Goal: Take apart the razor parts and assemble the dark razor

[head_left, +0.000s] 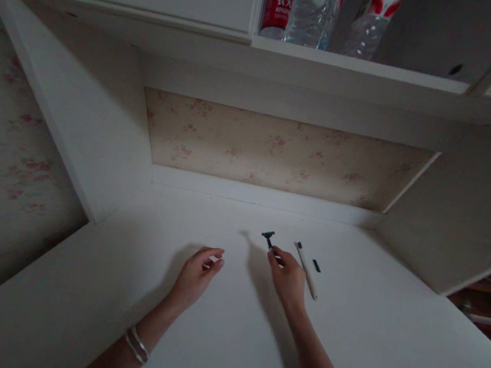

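Observation:
My right hand [288, 274] grips a razor [268, 237] by its handle, with the dark green head pointing up and away from me. Just right of that hand lies a slim whitish stick with a dark tip [307, 273], which looks like a toothbrush. Beyond it rests a small black strip [316, 265], perhaps a blade cover. To the left, my left hand [197, 275] hovers over the white tabletop [226, 337], fingers loosely curled, thumb and fingertips apart, nothing between them.
White side panels [113, 132] stand left and right of the tabletop, with a floral back wall [254, 149] behind. Overhead, a shelf [358, 63] holds several plastic bottles [278, 6]. At far right, brown shelving [489, 297] shows past the panel.

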Available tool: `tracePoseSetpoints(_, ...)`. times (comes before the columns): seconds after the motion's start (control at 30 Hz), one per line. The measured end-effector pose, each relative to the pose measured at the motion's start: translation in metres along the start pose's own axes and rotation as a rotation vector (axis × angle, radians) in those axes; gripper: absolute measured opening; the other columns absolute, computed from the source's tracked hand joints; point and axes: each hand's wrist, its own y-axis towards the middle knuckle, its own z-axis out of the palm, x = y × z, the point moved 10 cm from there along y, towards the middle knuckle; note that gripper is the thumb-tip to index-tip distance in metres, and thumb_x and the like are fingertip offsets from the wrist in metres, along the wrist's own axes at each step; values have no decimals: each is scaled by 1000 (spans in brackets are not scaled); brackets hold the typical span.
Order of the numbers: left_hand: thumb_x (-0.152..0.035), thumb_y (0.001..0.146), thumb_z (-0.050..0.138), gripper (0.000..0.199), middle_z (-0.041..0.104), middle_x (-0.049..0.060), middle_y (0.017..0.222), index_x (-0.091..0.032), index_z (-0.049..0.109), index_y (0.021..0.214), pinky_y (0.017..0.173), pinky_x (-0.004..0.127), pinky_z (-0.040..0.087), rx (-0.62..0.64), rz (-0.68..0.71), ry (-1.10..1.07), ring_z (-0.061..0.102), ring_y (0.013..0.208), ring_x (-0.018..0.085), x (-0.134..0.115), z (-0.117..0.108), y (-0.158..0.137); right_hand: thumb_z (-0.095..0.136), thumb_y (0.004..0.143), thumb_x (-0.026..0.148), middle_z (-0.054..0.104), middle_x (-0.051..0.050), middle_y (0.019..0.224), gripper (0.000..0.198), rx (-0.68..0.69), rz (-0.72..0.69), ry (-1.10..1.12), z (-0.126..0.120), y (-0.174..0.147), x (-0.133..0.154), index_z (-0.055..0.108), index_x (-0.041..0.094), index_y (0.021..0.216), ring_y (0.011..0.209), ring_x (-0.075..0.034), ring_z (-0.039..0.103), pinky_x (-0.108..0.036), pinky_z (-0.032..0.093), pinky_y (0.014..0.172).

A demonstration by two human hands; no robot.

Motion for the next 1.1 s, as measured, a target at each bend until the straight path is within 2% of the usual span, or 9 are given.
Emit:
tracePoseSetpoints(0.1,-38,84,57,28,64,6,98,-18,65,101,62,23,47,27,-23,39,57,70,13,7,5,0,48,89,28,67,-8,100,27,-39,-11,-359,-24,12,-25,69,17,102,83,-21,64,-29,46,74)
tracePoseSetpoints(0.2,-38,83,56,28,65,6,97,-18,66,99,61,23,46,49,-43,76,58,69,13,11,10,0,45,91,24,67,-7,101,25,5,24,-594,-31,15,-41,69,20,97,83,-20,64,-26,44,69)
tracePoseSetpoints(0.33,-39,82,56,29,66,6,97,-18,67,99,59,24,46,68,-69,100,58,68,13,12,13,-2,43,93,23,67,-8,99,27,51,60,-713,-28,17,-45,69,18,91,83,-20,64,-26,42,66)
tracePoseSetpoints(0.5,-37,82,56,29,66,7,95,-17,66,100,59,24,45,89,-95,121,57,67,13,16,15,-2,43,92,23,66,-9,102,26,91,77,-776,-22,17,-44,68,17,93,80,-21,64,-27,42,64)
tracePoseSetpoints(0.77,-35,82,56,27,66,7,92,-16,66,98,62,24,45,91,-86,126,58,69,14,23,16,-1,44,91,22,66,-10,97,27,112,39,-775,-17,15,-46,70,15,88,80,-22,63,-28,43,67)
tracePoseSetpoints(0.93,-34,81,56,26,67,6,90,-16,66,97,65,25,45,99,-89,141,59,71,15,24,17,-1,47,91,23,64,-12,105,29,6,-45,-735,-25,14,-30,66,15,110,93,-26,59,-32,43,80)
tracePoseSetpoints(1.03,-33,82,55,25,66,6,93,-16,66,97,68,26,46,124,-76,161,59,73,15,24,21,-2,43,93,26,66,-11,101,29,-4,-155,-541,-17,0,-3,67,16,108,91,-24,59,-31,44,81)
tracePoseSetpoints(1.1,-28,82,54,24,65,7,98,-16,64,101,70,26,47,154,-51,182,59,74,14,21,25,-5,41,94,27,68,-8,93,30,128,-238,-317,6,-18,20,67,18,104,81,-20,62,-27,45,75)
